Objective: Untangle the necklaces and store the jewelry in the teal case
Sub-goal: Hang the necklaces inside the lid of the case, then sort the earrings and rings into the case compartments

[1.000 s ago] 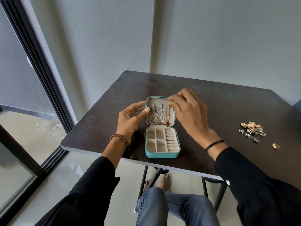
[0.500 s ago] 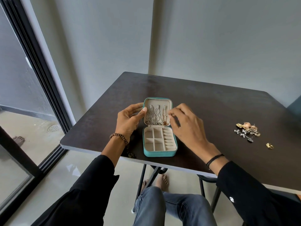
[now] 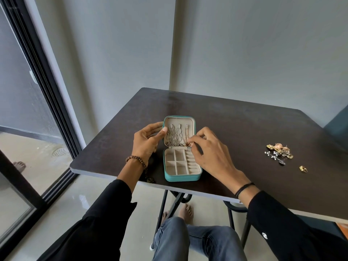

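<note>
The right hand (image 3: 212, 153) has slid down to pinch the bottom of a necklace (image 3: 187, 133) while the left hand (image 3: 146, 142) grips the lid (image 3: 178, 120), so hanging looks almost done.

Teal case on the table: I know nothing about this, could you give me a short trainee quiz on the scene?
1. True or false: the teal case lies shut on the table.
2. The necklaces hang in: A the lid; B the bottom compartments; C the person's lap.
3. Fill in: the loose jewelry pile lies to the case's ____.
Key: 1 false; 2 A; 3 right.
</note>
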